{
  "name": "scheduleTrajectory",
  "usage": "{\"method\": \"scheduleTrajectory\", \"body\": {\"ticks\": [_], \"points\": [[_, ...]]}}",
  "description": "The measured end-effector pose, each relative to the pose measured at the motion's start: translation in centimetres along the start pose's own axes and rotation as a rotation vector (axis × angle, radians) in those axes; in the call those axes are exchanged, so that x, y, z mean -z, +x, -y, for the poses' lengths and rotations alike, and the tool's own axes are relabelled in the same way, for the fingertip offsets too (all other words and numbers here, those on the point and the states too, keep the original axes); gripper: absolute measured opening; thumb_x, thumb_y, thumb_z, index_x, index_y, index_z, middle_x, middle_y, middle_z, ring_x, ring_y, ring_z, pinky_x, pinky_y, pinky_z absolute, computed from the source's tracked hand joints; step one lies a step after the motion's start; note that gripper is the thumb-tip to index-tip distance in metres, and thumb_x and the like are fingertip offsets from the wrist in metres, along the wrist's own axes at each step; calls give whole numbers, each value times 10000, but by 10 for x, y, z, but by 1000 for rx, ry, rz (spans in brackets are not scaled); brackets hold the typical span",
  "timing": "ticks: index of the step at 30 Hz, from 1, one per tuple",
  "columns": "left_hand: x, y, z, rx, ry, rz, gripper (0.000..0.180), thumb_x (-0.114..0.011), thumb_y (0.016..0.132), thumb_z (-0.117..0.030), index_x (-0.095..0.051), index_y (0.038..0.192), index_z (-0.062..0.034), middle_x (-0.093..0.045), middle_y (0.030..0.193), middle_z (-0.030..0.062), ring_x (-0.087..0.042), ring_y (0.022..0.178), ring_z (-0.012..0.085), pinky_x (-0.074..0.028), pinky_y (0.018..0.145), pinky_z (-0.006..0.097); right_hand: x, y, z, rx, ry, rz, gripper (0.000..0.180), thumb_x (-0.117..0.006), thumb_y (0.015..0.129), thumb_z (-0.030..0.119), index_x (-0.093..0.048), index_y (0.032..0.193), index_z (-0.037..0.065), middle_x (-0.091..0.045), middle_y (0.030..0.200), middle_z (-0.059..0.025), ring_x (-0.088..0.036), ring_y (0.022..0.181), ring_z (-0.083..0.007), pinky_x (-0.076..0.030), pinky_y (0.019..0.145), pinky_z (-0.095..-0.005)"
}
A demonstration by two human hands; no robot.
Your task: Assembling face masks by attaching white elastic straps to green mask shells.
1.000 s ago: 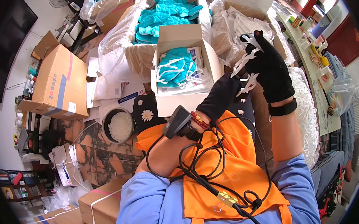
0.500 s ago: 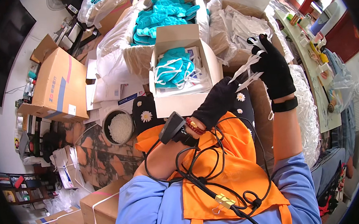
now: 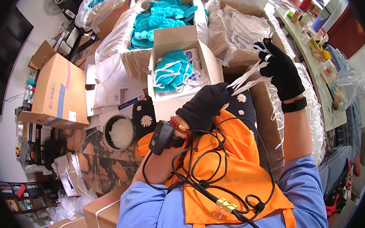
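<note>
White straps [image 3: 243,80] stretch across the gap between two black-gloved hands, in front of the torso and just right of an open white carton [image 3: 163,109]. The left hand [image 3: 205,106] is closed on their near end, which comes out at its fingertips. The right hand [image 3: 284,71], raised higher, has its fingers partly curled, with the far ends caught among them (exactly which fingers pinch is hard to tell). Teal masks [image 3: 173,70] lie inside the carton, near the left hand but apart from it.
</note>
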State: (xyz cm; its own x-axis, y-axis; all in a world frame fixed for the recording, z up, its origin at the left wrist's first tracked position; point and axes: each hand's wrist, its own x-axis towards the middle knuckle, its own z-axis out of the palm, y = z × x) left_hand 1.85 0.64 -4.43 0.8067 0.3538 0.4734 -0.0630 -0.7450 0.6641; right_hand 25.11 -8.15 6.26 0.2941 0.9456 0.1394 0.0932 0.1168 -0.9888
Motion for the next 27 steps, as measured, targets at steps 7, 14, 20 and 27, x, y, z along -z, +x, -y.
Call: {"method": "scheduleTrajectory", "body": {"ticks": [7,14,20,27], "points": [[47,-9,3,182,-544,15,146,-533,937,-177,-587,973,-46,-568,745,30,-572,620,119,-470,477,253,28,4,-15,91,221,5,468,-516,929,106,-440,1389,66,-547,1320,-108,-582,931,-116,-478,704,-227],[61,-12,7,346,-740,-494,68,-526,918,-109,-578,923,-65,-577,723,-17,-572,619,89,-477,541,228,38,14,-6,59,374,-85,388,-538,928,93,-488,1283,-57,-435,734,51,-425,628,-37,-367,557,-188],[37,20,-6,670,-1141,-423,289,-421,994,-337,-558,1045,-87,-676,989,129,-683,849,234,-568,710,337,-26,1,3,-100,420,5,331,-518,977,225,-579,1209,-3,-552,802,50,-493,652,-34,-382,557,-184],[-46,39,8,225,-192,-235,187,-562,863,-132,-558,1037,-62,-637,931,143,-656,854,293,-535,679,365,-73,-5,4,46,95,-32,237,-525,948,68,-611,1166,34,-479,739,65,-439,643,-26,-383,575,-188]]}}
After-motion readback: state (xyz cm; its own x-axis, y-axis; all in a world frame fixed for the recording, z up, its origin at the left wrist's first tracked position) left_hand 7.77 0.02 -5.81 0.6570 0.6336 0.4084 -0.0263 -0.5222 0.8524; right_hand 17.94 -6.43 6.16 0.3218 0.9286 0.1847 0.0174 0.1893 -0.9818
